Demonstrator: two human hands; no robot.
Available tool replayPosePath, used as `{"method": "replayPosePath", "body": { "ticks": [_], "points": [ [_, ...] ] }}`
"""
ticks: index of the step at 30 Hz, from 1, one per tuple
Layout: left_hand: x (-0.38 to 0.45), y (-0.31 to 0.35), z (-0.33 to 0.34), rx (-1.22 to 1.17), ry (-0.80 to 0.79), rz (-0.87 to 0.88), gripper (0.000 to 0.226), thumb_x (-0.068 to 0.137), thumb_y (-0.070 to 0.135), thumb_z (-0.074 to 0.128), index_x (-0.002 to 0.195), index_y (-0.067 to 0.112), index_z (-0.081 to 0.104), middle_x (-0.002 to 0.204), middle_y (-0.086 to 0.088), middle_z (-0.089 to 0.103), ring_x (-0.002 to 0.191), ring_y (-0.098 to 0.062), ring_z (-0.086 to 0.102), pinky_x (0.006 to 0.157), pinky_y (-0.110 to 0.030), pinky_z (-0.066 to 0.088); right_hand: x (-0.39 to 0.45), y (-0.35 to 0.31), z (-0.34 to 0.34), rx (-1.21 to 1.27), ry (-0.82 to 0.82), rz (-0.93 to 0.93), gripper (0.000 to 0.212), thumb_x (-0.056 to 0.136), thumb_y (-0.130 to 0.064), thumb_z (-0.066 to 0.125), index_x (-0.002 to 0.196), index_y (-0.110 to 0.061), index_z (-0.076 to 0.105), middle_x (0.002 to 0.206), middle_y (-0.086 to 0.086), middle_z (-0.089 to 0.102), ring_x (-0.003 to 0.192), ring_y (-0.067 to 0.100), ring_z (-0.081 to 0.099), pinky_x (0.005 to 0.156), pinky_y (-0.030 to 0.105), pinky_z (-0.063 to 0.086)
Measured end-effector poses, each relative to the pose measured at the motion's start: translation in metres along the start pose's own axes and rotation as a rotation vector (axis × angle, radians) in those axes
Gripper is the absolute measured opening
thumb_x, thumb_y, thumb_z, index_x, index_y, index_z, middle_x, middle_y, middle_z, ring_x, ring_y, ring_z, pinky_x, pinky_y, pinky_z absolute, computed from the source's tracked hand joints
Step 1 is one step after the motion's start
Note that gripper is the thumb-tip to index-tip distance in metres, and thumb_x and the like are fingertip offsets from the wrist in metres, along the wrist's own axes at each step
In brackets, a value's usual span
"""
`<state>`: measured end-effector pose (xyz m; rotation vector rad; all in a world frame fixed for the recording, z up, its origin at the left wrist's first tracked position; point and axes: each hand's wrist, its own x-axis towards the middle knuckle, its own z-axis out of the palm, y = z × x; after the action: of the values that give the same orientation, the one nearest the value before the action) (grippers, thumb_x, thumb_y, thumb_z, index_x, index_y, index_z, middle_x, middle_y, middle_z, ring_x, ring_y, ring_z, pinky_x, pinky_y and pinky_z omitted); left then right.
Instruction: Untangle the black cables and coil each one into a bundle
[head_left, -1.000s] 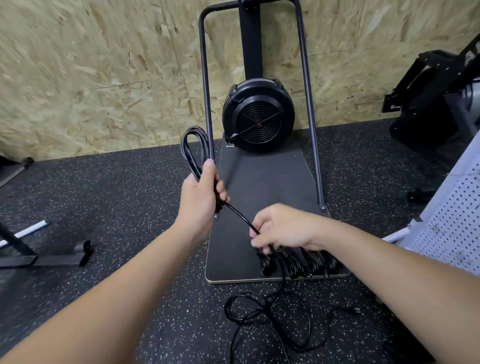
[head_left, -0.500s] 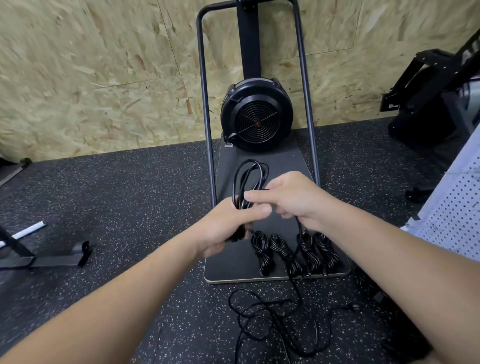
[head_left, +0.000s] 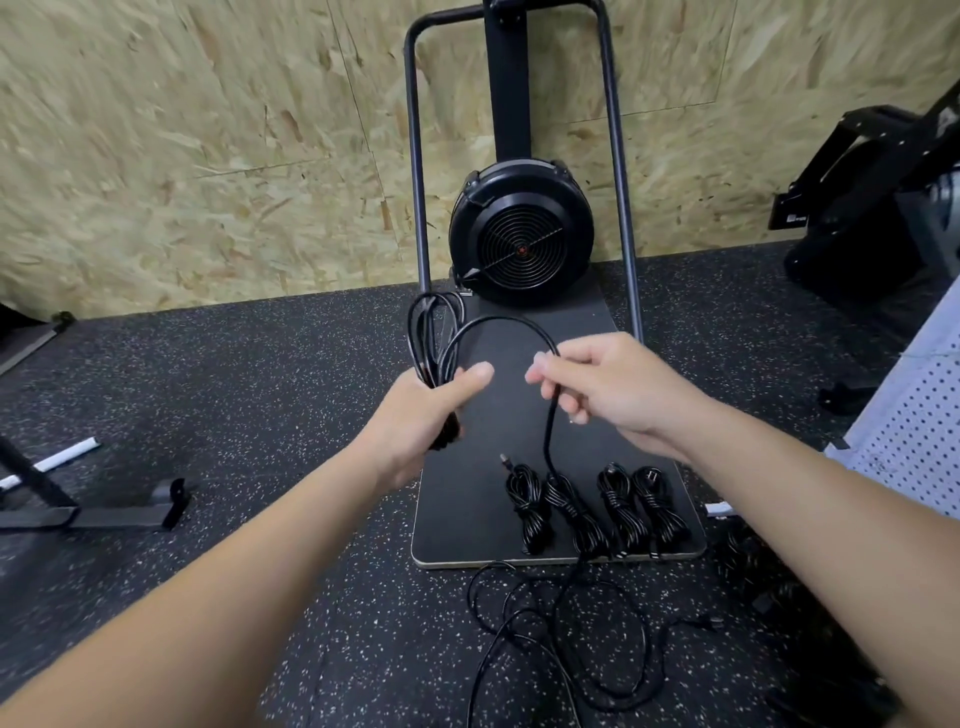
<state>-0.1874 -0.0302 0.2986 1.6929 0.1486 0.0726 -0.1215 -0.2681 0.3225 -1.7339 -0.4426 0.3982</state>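
Observation:
My left hand (head_left: 426, 410) grips a partly wound coil of black cable (head_left: 428, 338), its loops standing up above the fist. From that coil the same cable arcs over to my right hand (head_left: 608, 392), which pinches it between thumb and fingers. Below my right hand the cable drops to a loose tangle (head_left: 566, 639) on the floor. Several finished cable bundles (head_left: 592, 512) lie side by side on the near end of a black board (head_left: 467, 514).
A black fan machine (head_left: 521, 247) with a tall metal frame stands at the board's far end against an OSB wall. A metal stand base (head_left: 93, 512) lies on the left. Dark equipment (head_left: 878, 208) and a white perforated panel (head_left: 914, 431) are on the right. The floor is speckled rubber.
My hands met at the coil half a second ago, then parted. My right hand has drawn a fresh arc of cable out to the right; the left keeps the coil.

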Motion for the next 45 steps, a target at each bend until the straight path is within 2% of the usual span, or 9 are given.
{"method": "replayPosePath", "body": {
  "ticks": [2,8,14,18,23,32,35,38,45],
  "points": [
    [-0.006,-0.004,0.009,0.020,-0.072,0.024,0.072,0.084,0.056,0.083,0.080,-0.004,0.044,0.076,-0.015,0.042,0.070,-0.031,0.035,0.060,-0.036,0.034,-0.002,-0.012,0.007,0.215,0.005,-0.033,0.030,0.109,-0.021,0.068,0.104,0.007,0.075,0.088,0.011,0.069,0.068,0.017,0.058,0.060,0.028,0.051],
    [-0.022,-0.003,0.046,0.199,-0.276,0.152,0.044,0.092,0.034,0.089,0.080,0.011,0.053,0.076,-0.002,0.048,0.072,-0.018,0.043,0.070,-0.038,0.037,-0.002,-0.027,0.026,0.449,0.067,-0.034,0.031,0.112,-0.028,0.064,0.099,0.000,0.067,0.087,0.014,0.070,0.066,0.018,0.064,0.059,0.030,0.056],
    [-0.024,-0.004,0.054,0.295,-0.196,0.198,0.057,0.107,0.040,0.071,0.076,0.002,0.044,0.067,-0.003,0.042,0.062,-0.019,0.037,0.062,-0.036,0.030,-0.007,-0.023,0.021,-0.321,0.500,-0.333,0.024,0.101,-0.039,0.073,0.081,-0.026,0.075,0.077,-0.010,0.076,0.070,0.009,0.070,0.075,0.034,0.057],
    [-0.029,-0.002,0.057,0.227,-0.198,0.122,0.041,0.110,0.032,0.068,0.080,0.005,0.059,0.072,-0.011,0.069,0.066,-0.017,0.072,0.058,-0.021,0.045,-0.003,-0.017,0.016,-0.374,0.576,-0.405,0.014,0.096,-0.030,0.081,0.089,-0.027,0.069,0.090,-0.008,0.065,0.074,0.010,0.063,0.077,0.031,0.055],
    [-0.031,0.002,0.056,0.252,-0.123,0.152,0.047,0.108,0.034,0.070,0.081,-0.001,0.054,0.061,-0.012,0.059,0.053,-0.022,0.059,0.059,-0.030,0.047,-0.002,-0.014,0.007,-0.158,0.441,-0.259,0.017,0.104,-0.034,0.074,0.098,-0.019,0.070,0.091,0.000,0.074,0.061,0.019,0.076,0.072,0.048,0.066],
    [-0.024,0.004,0.051,0.125,0.080,0.158,0.056,0.114,0.044,0.057,0.072,0.007,0.058,0.060,-0.016,0.060,0.053,-0.022,0.055,0.054,-0.027,0.044,0.002,0.009,0.025,0.393,0.085,0.005,0.035,0.118,-0.017,0.039,0.126,-0.001,0.069,0.117,0.020,0.080,0.108,0.035,0.080,0.100,0.053,0.063],
    [-0.019,0.008,0.046,0.002,0.119,0.115,0.058,0.112,0.053,0.057,0.067,0.016,0.057,0.061,-0.016,0.057,0.061,-0.025,0.052,0.058,-0.034,0.038,0.004,0.019,0.029,0.203,-0.039,0.031,0.027,0.107,-0.001,0.053,0.128,-0.008,0.070,0.114,0.012,0.083,0.111,0.023,0.080,0.109,0.046,0.059],
    [-0.012,0.008,0.036,-0.157,0.135,0.061,0.049,0.107,0.052,0.065,0.067,0.025,0.056,0.064,-0.006,0.051,0.065,-0.024,0.046,0.070,-0.048,0.032,-0.005,0.030,0.039,-0.044,-0.344,0.135,0.036,0.094,0.008,0.066,0.118,-0.019,0.073,0.107,-0.003,0.083,0.098,0.000,0.074,0.097,0.019,0.053],
    [-0.003,0.014,0.014,-0.281,0.287,0.033,0.035,0.105,0.035,0.068,0.078,0.020,0.052,0.066,-0.004,0.047,0.056,-0.023,0.047,0.060,-0.034,0.036,-0.007,0.055,0.044,-0.491,-0.447,0.242,0.021,0.097,-0.027,0.079,0.103,-0.007,0.076,0.088,0.001,0.082,0.071,0.009,0.062,0.076,0.032,0.046]
  ]
}}
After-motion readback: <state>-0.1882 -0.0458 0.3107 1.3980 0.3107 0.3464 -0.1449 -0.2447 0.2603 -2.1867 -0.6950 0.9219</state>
